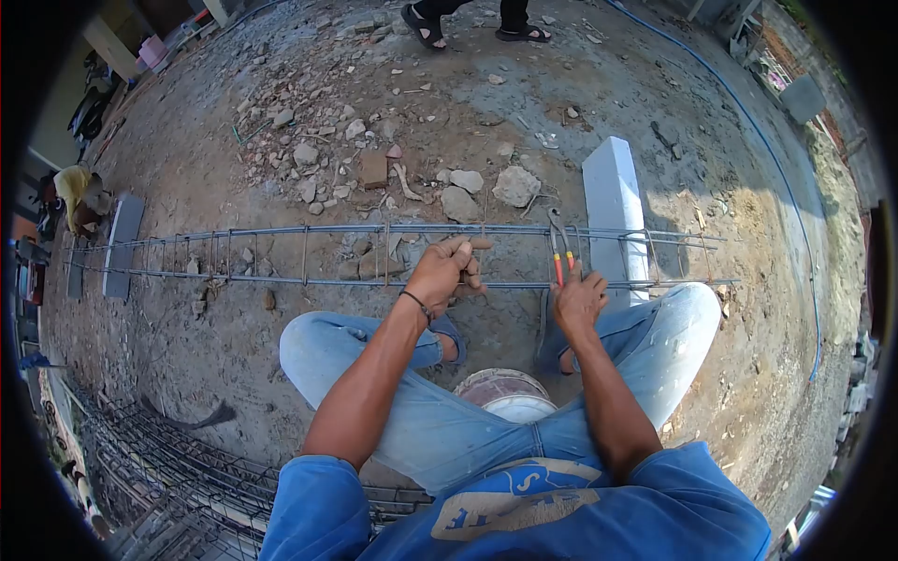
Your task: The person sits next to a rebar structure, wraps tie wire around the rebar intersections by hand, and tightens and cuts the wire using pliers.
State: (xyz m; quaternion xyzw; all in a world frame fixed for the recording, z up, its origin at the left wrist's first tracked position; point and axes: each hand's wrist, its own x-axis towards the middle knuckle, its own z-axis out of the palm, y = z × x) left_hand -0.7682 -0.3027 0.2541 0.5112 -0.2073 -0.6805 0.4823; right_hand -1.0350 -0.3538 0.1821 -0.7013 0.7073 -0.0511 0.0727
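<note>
A long, narrow rebar frame [346, 229] runs across in front of me, with thin cross ties [304, 254] along it. My left hand [438, 279] is closed at the near bar, fingers curled and the index finger pointing right. What it pinches, if anything, is hidden. On the right, my right hand [581, 305] grips a pair of pincers [559, 257] by the red and yellow handles. The metal jaws point away from me, at the far bars. Near its right end, the frame rests on a pale block [608, 178].
A second block [123, 245] supports the frame's left part. Broken stones [458, 201] lie beyond the bars. I sit on an upturned bucket [505, 388]. Stacked rebar cages [178, 477] lie lower left. One person [79, 192] bends at the left; another's feet [524, 35] show at the top.
</note>
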